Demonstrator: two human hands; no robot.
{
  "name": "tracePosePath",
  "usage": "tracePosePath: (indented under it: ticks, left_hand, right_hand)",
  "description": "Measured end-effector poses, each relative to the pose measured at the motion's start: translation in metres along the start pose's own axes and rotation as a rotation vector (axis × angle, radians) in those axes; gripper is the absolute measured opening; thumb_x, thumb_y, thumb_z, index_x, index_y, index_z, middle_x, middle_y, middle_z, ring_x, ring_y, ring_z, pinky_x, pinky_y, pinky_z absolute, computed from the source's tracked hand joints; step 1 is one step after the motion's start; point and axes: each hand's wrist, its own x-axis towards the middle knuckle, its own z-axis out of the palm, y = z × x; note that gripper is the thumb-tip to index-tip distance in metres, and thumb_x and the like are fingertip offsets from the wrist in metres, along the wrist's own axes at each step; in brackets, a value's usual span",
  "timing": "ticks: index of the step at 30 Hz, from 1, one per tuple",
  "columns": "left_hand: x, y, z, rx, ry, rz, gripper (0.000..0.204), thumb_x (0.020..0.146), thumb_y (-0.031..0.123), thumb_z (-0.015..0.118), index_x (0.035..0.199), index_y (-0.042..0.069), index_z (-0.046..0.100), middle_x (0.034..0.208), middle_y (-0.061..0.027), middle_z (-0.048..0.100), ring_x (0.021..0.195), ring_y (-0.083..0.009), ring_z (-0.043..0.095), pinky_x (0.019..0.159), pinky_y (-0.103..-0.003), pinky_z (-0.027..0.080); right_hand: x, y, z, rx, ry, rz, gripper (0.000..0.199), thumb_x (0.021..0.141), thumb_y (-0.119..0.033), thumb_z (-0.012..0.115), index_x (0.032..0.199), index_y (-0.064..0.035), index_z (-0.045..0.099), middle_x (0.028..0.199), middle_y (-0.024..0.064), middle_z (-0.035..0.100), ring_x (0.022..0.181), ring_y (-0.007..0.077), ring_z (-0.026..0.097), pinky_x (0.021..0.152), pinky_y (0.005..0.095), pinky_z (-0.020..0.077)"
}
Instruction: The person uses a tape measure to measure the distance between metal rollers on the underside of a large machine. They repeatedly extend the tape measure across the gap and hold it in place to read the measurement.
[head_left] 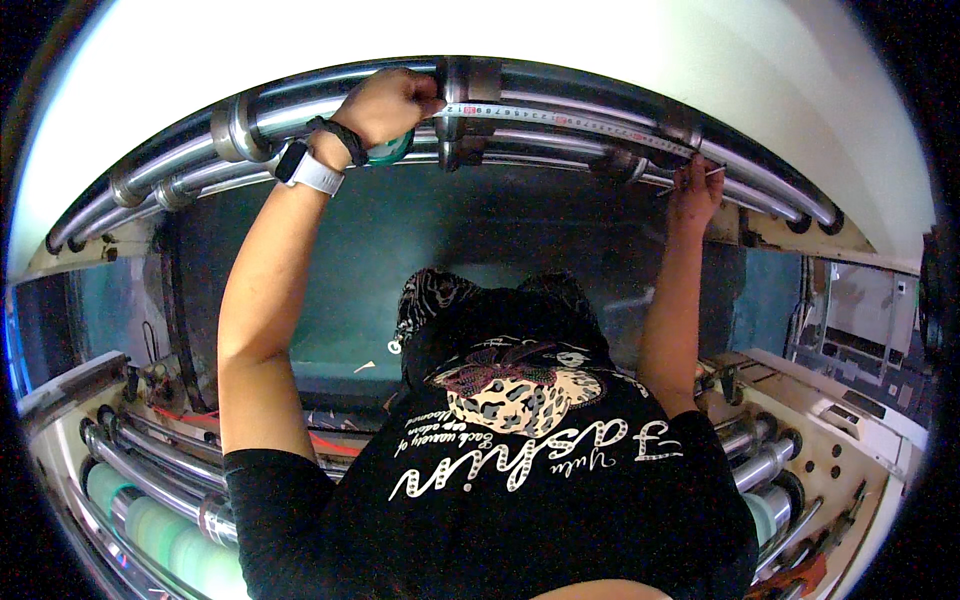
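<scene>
A tape measure is stretched between my two hands along the metal rollers of a machine. My left hand is closed with fingers pinched at the tape's left end. Below that wrist shows part of a green rounded thing; whether it belongs to the tape cannot be told. At the tape's right end, my right hand is closed against the rollers. A thin pale rod sticks out from its fingers. Dark ring-shaped collars sit on the rollers, and the tape crosses over them.
A white curved machine panel rises beyond the rollers. Behind me on the left are more rollers and a pale green cylinder. Light machine frames stand on both sides, with a grey-white cabinet at the right. A dark floor lies below.
</scene>
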Motion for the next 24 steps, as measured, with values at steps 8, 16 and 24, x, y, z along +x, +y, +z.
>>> tracePosePath:
  ticks: [8, 16, 24]
  left_hand:
    - [0.007, -0.010, 0.005, -0.034, -0.007, -0.008, 0.021, 0.076, 0.024, 0.054, 0.080, 0.004, 0.059, 0.074, -0.0160, 0.059, 0.070, -0.0300, 0.057, 0.063, -0.036, 0.043]
    - [0.004, -0.006, 0.004, -0.042, 0.022, -0.006, 0.023, 0.076, 0.025, 0.053, 0.083, 0.004, 0.060, 0.073, -0.0143, 0.060, 0.071, -0.0282, 0.058, 0.065, -0.036, 0.044]
    - [0.006, -0.003, 0.002, 0.012, -0.033, -0.030, 0.024, 0.076, 0.025, 0.052, 0.084, 0.005, 0.061, 0.079, -0.0157, 0.061, 0.075, -0.0297, 0.058, 0.068, -0.036, 0.044]
  right_hand:
    - [0.001, 0.000, -0.002, -0.043, 0.001, -0.009, 0.012, 0.080, -0.009, 0.057, 0.074, -0.0123, 0.047, 0.062, -0.0035, 0.047, 0.053, 0.0069, 0.042, 0.047, 0.0218, 0.0354]
    - [-0.002, -0.003, 0.001, -0.049, -0.004, -0.019, 0.013, 0.080, -0.008, 0.057, 0.073, -0.0118, 0.048, 0.060, -0.0047, 0.043, 0.051, 0.0063, 0.038, 0.046, 0.0216, 0.0329]
    - [-0.004, -0.005, 0.004, -0.038, -0.026, -0.012, 0.010, 0.081, -0.009, 0.056, 0.074, -0.0111, 0.049, 0.061, -0.0034, 0.044, 0.053, 0.0069, 0.039, 0.046, 0.0211, 0.0316]
